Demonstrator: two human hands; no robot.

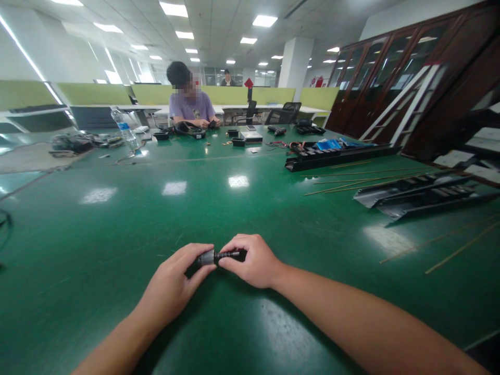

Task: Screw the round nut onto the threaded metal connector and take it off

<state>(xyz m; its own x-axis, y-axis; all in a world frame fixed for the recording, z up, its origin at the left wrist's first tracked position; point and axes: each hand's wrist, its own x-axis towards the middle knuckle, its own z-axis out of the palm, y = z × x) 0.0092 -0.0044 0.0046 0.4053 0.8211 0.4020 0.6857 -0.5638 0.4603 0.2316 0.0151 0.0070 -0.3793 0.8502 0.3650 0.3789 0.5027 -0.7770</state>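
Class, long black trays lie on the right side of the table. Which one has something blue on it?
The farthest tray: blue material lies on it, while the middle tray and the nearest tray show nothing blue.

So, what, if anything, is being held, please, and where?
The left hand holds a silver cylinder by its sides; the right hand pinches its dark shaft near the cylinder.

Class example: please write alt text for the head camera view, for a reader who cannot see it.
Two bare hands, left and right, hold a small cylindrical part with a dark shaft above a green table; a person sits across it.
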